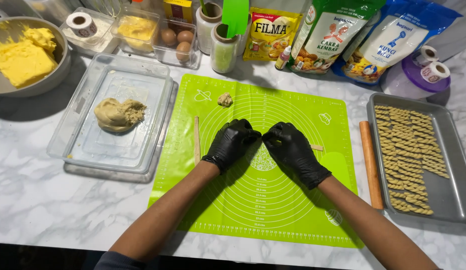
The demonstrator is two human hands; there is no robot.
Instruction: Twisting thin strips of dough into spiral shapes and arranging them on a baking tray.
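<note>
Both hands wear black gloves and meet over the middle of a green silicone baking mat (293, 210). My left hand (232, 142) and my right hand (292, 149) have fingers curled, fingertips touching; what they pinch is hidden. A thin strip of dough (317, 147) pokes out just right of my right hand. A long dough strip (196, 140) lies left of my left hand. A small dough lump (224, 99) sits at the mat's far edge. A larger dough ball (118, 114) rests in a clear plastic tray (83, 145).
A grey baking pan (453, 200) on the right holds several twisted dough pieces (408, 150); a wooden rolling pin (370, 165) lies beside it. Flour bags (333, 35), margarine packet (268, 32), eggs (177, 40), tape rolls (435, 71) and a bowl of yellow butter (23, 57) line the back.
</note>
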